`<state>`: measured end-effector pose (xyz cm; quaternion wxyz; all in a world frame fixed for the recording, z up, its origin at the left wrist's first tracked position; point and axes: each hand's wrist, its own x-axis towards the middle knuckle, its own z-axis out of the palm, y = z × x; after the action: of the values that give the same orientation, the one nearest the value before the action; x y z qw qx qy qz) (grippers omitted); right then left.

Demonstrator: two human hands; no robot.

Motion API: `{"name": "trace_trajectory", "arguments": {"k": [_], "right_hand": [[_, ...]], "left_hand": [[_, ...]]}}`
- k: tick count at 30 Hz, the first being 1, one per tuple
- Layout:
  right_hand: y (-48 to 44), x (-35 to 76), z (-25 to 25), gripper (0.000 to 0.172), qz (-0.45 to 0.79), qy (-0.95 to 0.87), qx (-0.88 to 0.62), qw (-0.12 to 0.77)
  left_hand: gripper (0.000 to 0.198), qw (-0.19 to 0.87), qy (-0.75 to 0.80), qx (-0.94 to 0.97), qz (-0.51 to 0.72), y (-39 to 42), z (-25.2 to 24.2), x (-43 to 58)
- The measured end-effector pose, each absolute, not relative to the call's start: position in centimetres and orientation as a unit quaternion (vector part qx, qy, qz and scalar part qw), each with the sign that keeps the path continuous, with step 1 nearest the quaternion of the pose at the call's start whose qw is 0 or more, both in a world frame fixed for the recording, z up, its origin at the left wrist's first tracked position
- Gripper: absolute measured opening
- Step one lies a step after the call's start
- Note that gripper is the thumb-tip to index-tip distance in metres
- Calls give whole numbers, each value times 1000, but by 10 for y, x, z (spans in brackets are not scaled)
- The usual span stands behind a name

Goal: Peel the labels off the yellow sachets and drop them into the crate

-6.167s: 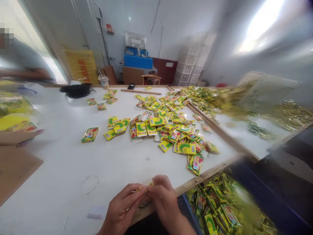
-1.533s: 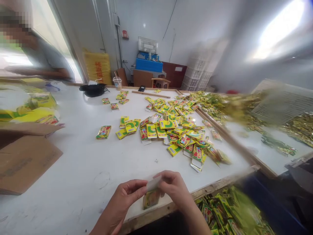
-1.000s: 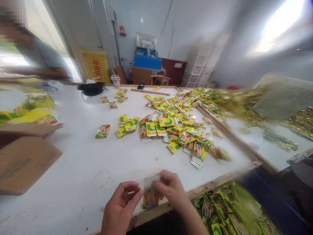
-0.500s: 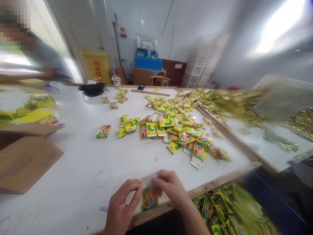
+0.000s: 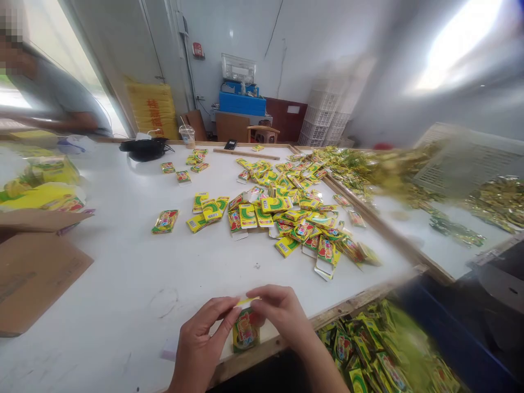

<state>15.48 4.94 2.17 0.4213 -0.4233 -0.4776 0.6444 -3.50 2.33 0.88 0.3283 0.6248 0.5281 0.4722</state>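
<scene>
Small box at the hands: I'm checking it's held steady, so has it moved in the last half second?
No, not noticeably. The small box is at the wooden table edge, slightly picture-left of the small mark, as before.

From my console I face a pale grey wall (image 5: pixel 241 27) at twelve o'clock, a curved-back brown wooden chair (image 5: pixel 262 128) before it, stacked white lattice crates (image 5: pixel 321 117) at one, a white glare (image 5: pixel 458 43) at two and a bright opening (image 5: pixel 76 52) at ten.
</scene>
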Motion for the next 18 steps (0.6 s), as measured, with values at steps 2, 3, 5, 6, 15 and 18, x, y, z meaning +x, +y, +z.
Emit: {"name": "trace_trajectory", "arguments": {"k": [2, 3, 5, 6, 15, 18], "right_hand": [[49, 154, 23, 31, 640, -471, -431, 428], [49, 154, 24, 30, 636, -470, -434, 432], [48, 154, 26, 27, 625, -477, -440, 435], [48, 155, 26, 25, 620, -483, -441, 433], [39, 160, 28, 11, 540, -562, -450, 435], [41, 160, 32, 10, 576, -531, -446, 432]], "left_hand": [[25, 379, 530, 595, 471, 25, 13, -32], [23, 397, 521, 594, 467, 26, 16, -31], [18, 410, 501, 615, 450, 29, 19, -32], [16, 404, 493, 632, 442, 30, 20, -34], [28, 288, 439, 724, 448, 23, 7, -42], [24, 320, 430, 714, 451, 21, 6, -39]]}}
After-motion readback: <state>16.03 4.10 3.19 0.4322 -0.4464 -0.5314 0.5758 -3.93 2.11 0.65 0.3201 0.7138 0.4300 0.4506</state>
